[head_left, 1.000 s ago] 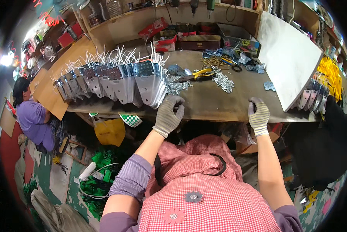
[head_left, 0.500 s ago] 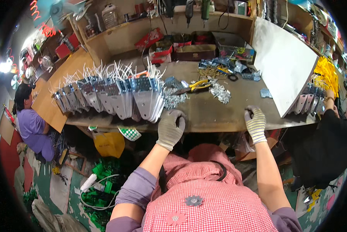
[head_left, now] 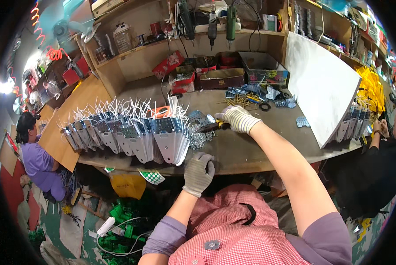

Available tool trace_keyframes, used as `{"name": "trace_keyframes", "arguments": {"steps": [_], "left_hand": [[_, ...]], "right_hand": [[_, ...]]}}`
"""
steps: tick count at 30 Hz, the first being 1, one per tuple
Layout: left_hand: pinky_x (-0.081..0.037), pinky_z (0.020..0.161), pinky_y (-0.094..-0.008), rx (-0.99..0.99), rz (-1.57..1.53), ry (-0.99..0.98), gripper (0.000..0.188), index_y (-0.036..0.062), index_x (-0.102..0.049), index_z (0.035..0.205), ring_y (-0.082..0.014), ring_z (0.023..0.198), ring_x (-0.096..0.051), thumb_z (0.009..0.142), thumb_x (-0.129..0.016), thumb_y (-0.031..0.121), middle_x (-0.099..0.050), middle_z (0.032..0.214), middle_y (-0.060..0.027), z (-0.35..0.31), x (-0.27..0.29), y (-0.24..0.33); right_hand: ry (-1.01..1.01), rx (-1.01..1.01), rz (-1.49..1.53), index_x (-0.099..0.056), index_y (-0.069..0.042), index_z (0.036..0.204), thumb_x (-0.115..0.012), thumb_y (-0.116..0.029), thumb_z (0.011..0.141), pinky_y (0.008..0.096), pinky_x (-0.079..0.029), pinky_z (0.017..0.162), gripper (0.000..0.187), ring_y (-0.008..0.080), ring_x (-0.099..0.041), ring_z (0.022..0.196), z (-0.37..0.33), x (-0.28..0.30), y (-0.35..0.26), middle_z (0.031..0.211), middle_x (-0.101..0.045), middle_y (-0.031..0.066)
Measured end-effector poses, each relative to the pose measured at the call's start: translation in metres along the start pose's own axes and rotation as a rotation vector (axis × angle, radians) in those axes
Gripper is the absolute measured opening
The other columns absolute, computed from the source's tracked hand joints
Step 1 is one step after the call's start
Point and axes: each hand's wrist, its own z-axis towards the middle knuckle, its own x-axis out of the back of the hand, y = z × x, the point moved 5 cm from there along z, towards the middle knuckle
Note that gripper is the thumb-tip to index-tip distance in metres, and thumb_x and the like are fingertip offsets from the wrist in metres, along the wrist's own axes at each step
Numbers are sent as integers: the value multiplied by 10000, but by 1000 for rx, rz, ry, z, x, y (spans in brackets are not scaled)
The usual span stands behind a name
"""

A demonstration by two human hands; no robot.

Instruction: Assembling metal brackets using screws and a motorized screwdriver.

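My right hand (head_left: 242, 120), in a striped knit glove, reaches over the middle of the bench. Its fingers are curled on the handles of yellow-handled pliers (head_left: 216, 125), and the glove covers part of them. The pliers lie beside a heap of small silvery metal parts (head_left: 201, 140). My left hand (head_left: 198, 174), gloved too, rests by the bench's front edge with fingers loosely curled; nothing shows in it. Just left of it stands a long row of grey-white metal plates (head_left: 169, 143) with blue perforated tops and white ties sticking up.
Red boxes (head_left: 182, 80) and a clear bin (head_left: 265, 70) line the back. Blue brackets and brass-coloured screws (head_left: 241, 98) lie before them. A white board (head_left: 319, 88) stands at right. Power drivers (head_left: 230, 24) hang above. People work at left (head_left: 36, 152) and right (head_left: 361, 163).
My right hand has moved from the front edge forward and left onto the pliers. My left hand stays near the edge. The view has tilted up, so the bench sits lower.
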Motion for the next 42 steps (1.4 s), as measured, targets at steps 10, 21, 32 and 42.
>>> {"name": "trace_keyframes", "arguments": {"steps": [10, 21, 32, 42], "left_hand": [[-511, 713, -417, 171, 94, -207, 129, 51, -624, 922, -359, 827, -619, 800, -584, 62, -629, 914, -164, 48, -19, 16], [-557, 681, -389, -36, 760, -594, 146, 65, -731, 803, -289, 795, -690, 801, -585, 73, -690, 825, -155, 107, -82, -36], [-511, 798, -440, 35, 560, -520, 237, 51, -646, 935, -304, 935, -607, 725, -676, 155, -609, 957, -132, 124, -86, -15], [-267, 1118, -479, -23, 27, -534, 946, -31, -384, 1346, -440, 1342, -298, 635, -805, 429, -352, 1411, -280, 123, -152, 31]], "right_hand": [[-59, 97, 50, -554, -146, 1245, -788, -164, 638, 424, -490, 866, 651, 343, -582, 1000, 0, 3, 10, 1017, -625, 146], [208, -873, 51, -597, -107, 1147, -682, -207, 716, 442, -505, 796, 451, 342, -596, 930, -207, 25, 68, 1011, -589, 175], [279, -728, 279, -581, -61, 1169, -632, -112, 787, 425, -483, 900, 389, 343, -570, 1049, -147, 10, 56, 1123, -568, 186], [227, -405, 517, -594, -26, 1155, -545, -4, 764, 398, -471, 892, 395, 351, -588, 916, -125, -27, 48, 994, -573, 200]]}}
